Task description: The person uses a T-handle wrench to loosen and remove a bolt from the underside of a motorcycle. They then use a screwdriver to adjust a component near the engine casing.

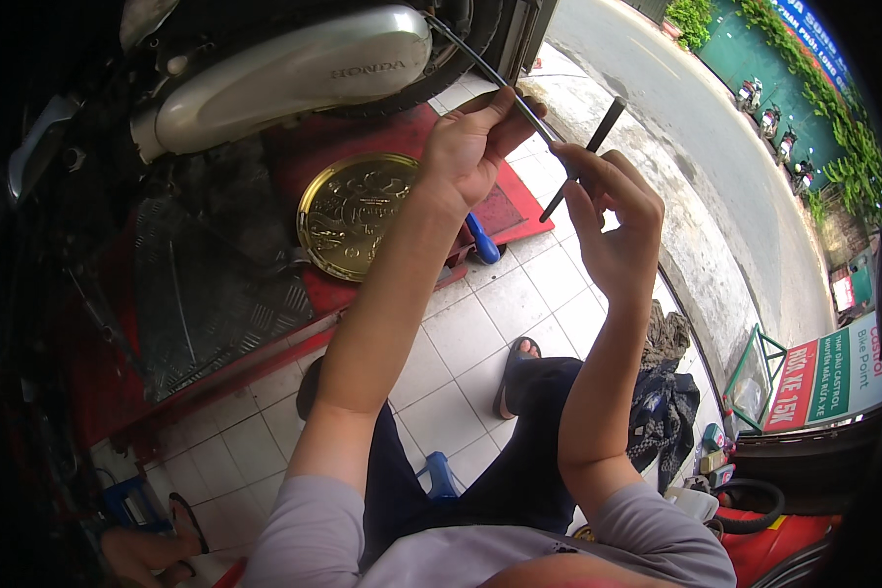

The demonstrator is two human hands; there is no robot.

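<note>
A long T-handle wrench point(482, 67) slants from the rear of a motorbike down to the right. Its tip meets the bike by the rear wheel point(461, 69), beside the end of a silver side cover point(294, 73); what the tip touches is too small to make out. My left hand point(468, 147) is closed round the middle of the shaft. At the near end, the fingers of my right hand point(612, 201) pinch the wrench where the shaft joins its dark crossbar point(606, 125). Under my left forearm lies a round gold tray point(338, 263).
The bike stands over a red lift platform point(402, 132) with a dark tread plate point(196, 284). A blue-handled tool point(482, 240) rests at its edge. Dark cloths point(664, 407) lie right of my legs, near a sign board point(823, 377). Another person's foot point(186, 524) shows lower left.
</note>
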